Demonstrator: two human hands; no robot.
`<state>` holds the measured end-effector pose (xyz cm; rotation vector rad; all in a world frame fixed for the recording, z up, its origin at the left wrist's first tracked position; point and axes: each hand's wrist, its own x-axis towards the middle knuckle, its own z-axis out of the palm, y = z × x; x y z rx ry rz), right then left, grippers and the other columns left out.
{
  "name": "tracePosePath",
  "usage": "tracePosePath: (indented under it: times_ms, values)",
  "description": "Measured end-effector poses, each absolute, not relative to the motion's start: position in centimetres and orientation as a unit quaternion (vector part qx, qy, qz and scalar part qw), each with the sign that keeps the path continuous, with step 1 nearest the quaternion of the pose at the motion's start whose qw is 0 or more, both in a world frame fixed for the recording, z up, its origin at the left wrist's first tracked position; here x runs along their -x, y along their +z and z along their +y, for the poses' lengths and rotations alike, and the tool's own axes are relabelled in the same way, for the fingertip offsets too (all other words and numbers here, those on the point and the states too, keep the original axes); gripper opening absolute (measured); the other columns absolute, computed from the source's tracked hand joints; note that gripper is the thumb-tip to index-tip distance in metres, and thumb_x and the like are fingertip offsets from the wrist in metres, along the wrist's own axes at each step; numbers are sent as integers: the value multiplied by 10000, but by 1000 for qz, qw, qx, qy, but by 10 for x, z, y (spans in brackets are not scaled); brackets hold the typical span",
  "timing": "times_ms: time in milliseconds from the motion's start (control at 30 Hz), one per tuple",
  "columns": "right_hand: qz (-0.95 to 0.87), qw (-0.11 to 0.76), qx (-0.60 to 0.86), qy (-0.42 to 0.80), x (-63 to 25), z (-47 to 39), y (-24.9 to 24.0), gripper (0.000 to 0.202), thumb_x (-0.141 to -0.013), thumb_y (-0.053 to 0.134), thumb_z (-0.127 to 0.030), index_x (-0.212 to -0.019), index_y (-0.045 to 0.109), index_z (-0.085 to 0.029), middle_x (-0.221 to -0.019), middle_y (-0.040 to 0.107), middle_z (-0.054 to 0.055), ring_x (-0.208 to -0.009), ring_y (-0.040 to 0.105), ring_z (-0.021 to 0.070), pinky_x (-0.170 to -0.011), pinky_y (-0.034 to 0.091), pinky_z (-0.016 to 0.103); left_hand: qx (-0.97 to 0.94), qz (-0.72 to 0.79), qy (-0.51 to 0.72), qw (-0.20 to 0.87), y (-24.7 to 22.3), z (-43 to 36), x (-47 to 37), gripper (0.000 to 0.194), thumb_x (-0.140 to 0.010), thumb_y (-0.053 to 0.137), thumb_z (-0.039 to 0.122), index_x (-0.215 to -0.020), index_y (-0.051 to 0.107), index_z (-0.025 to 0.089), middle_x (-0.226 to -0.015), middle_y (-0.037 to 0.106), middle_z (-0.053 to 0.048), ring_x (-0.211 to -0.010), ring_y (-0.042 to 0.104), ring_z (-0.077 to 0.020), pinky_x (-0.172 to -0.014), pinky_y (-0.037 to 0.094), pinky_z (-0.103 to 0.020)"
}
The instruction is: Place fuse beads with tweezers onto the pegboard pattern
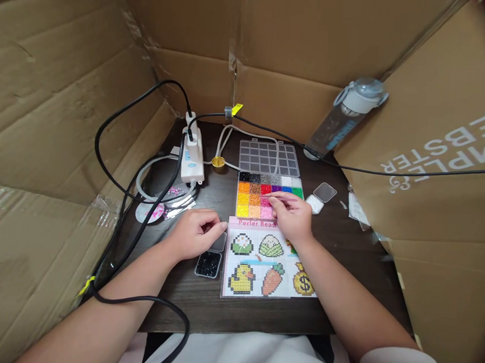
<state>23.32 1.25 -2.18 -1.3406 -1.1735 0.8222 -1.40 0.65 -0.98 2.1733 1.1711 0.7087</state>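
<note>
Reaching over bead box point(244, 198) with right hand point(294, 214), fingers pinched, grip contents unclear; resting left hand point(197, 232), loosely curled, beside pattern sheet point(257, 277). Hands apart.

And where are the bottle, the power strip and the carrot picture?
Bottle point(333, 130): head view, middle of its see-through body.
Power strip point(192, 171): head view, near end of its white casing.
Carrot picture point(271, 281): head view, its orange part.
</note>
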Motion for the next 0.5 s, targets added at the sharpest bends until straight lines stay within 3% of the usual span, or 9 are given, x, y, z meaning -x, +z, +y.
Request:
tracePosePath:
  times_ms: [267, 500]
  values:
    - [-445, 586, 586, 339, -226, 22, -18, 190, -786, 686, -316, -853, 738, -146, -554, 616, -9, -428, 486, 95, -422, 425, 247, -811, 438, 266, 280, -8, 6, 13, 331, -871, 548, 305, -575, 538, 157, -535, 502, 33, -509, 455, -77, -519, 330, -208]
    - [-464, 580, 592, 312, -220, 27, -24, 195, -791, 683, -323, -854, 748, -151, -705, 709, 51, -584, 622, 141, -480, 486, 251, -809, 445, 256, 286, -9, 7, 13, 333, -867, 543, 315, -572, 527, 161, -543, 513, 29, -523, 466, -86, -528, 339, -216]
